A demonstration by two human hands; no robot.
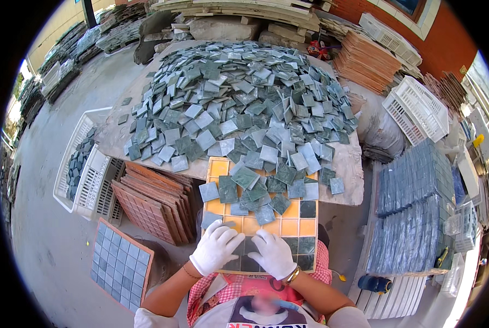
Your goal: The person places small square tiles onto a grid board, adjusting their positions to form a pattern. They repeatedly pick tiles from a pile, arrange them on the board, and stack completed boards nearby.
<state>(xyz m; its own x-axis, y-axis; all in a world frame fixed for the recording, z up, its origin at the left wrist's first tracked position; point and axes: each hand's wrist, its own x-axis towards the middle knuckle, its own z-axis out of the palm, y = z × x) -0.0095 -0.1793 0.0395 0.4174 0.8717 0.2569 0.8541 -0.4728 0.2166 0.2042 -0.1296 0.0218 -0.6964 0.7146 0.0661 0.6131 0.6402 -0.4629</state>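
Both my hands wear white gloves and are over a yellow grid tray with square compartments. Dark green-grey stone tiles sit in the compartments of its near rows. My left hand is at the tray's left side, fingers curled; whatever lies under its fingertips is hidden. A grey tile lies just beyond those fingers. My right hand rests over the near rows, its fingers apart and touching a dark tile. Loose tiles lie jumbled across the tray's far half.
A big heap of stone tiles covers the table beyond the tray. At left are a white crate, reddish grid trays and a tile-filled tray. At right stand wrapped tile stacks on a pallet.
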